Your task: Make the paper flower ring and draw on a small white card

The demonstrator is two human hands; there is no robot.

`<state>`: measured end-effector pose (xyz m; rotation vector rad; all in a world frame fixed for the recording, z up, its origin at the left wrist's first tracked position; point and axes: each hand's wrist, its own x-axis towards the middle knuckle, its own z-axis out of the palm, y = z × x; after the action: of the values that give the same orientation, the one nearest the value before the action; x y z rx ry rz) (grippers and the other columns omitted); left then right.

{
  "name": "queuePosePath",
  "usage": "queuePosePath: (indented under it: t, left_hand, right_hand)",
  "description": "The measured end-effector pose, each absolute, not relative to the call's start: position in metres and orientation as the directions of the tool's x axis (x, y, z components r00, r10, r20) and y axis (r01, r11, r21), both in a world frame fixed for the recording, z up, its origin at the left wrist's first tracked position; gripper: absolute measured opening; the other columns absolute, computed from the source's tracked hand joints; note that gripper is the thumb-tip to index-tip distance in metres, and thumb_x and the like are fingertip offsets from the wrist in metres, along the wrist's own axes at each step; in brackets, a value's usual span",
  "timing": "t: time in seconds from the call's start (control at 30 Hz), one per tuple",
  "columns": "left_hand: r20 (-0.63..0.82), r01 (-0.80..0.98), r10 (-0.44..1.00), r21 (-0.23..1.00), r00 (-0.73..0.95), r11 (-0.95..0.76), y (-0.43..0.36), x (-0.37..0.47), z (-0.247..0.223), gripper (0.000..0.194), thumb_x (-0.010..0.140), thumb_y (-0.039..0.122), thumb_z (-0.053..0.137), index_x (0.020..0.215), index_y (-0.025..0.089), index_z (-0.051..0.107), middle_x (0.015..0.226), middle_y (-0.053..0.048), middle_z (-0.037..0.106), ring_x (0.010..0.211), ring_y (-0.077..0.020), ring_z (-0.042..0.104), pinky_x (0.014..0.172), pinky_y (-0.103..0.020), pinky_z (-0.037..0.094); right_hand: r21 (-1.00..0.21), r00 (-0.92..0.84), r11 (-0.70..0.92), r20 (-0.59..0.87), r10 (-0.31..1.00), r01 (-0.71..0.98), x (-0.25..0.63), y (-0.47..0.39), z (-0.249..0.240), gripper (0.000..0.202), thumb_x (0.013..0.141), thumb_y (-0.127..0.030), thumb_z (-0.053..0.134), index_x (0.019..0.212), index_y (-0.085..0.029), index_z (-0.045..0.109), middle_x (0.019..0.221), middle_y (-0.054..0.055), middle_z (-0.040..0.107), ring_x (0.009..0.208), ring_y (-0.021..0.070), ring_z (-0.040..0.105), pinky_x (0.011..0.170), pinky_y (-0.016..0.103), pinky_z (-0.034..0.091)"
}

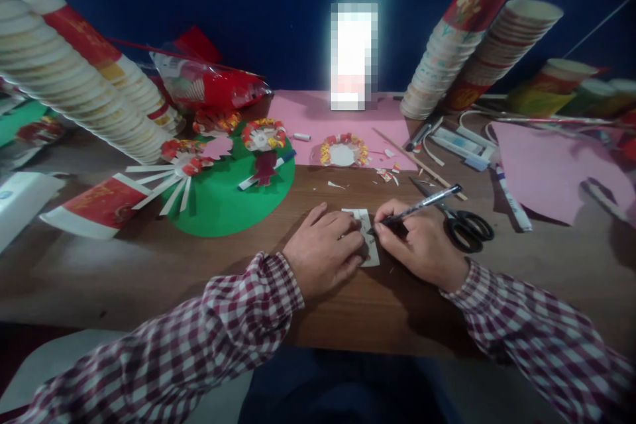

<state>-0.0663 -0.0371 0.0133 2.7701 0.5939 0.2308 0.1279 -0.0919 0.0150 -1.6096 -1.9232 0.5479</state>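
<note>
A small white paper piece (370,254) with dark marks lies on the wooden table near its front edge. My left hand (325,250) rests palm down on the paper's left side, its fingers bent and lying flat over it. In my right hand (422,238) is a black and silver pen (427,201), pinched between the fingers, with its tip at the paper's right part. Black-handled scissors (467,228) lie just right of my right hand.
Tall paper cup stacks lean at left (79,73) and right (447,46). A green paper circle (223,205) bears crafts and a marker. Pink sheets (308,112) lie behind, with a lit, blurred screen (354,53). A wooden stick (422,162) and a white marker (513,199) are at right.
</note>
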Motion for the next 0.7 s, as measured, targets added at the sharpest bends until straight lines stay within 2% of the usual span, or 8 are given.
queuePosePath:
  t: [0.17, 0.37, 0.7]
  left_hand:
    - [0.112, 0.367, 0.418, 0.312, 0.901, -0.876, -0.0367, -0.0666, 0.0122, 0.014, 0.087, 0.027, 0.048, 0.092, 0.02, 0.058, 0.108, -0.005, 0.058, 0.11, -0.0216, 0.051, 0.105, -0.051, 0.026]
    - [0.101, 0.37, 0.418, 0.312, 0.903, -0.875, -0.0367, -0.0666, 0.0114, 0.015, 0.088, 0.029, 0.046, 0.092, 0.02, 0.058, 0.11, -0.005, 0.057, 0.11, -0.0222, 0.051, 0.105, -0.052, 0.026]
    - [0.1, 0.369, 0.416, 0.309, 0.904, -0.877, -0.0363, -0.0665, 0.0106, 0.013, 0.086, 0.027, 0.048, 0.092, 0.02, 0.057, 0.108, -0.005, 0.058, 0.11, -0.0222, 0.051, 0.106, -0.052, 0.025]
  right_hand:
    - [-0.637, -0.14, 0.195, 0.136, 0.981, 0.746, 0.1288, -0.0931, 0.0149, 0.006, 0.083, -0.023, 0.048, 0.082, -0.019, 0.053, 0.067, 0.0, 0.058, 0.061, 0.0145, 0.055, 0.058, 0.025, 0.041]
    - [-0.618, -0.119, 0.197, 0.165, 0.979, 0.761, 0.1286, -0.0927, 0.015, 0.007, 0.084, -0.023, 0.048, 0.082, -0.019, 0.053, 0.072, 0.002, 0.061, 0.067, 0.0162, 0.058, 0.061, 0.026, 0.042]
    - [-0.638, -0.139, 0.2, 0.145, 0.98, 0.744, 0.1293, -0.0938, 0.0147, 0.007, 0.083, -0.023, 0.049, 0.081, -0.019, 0.053, 0.068, 0.0, 0.059, 0.062, 0.0148, 0.055, 0.059, 0.025, 0.042]
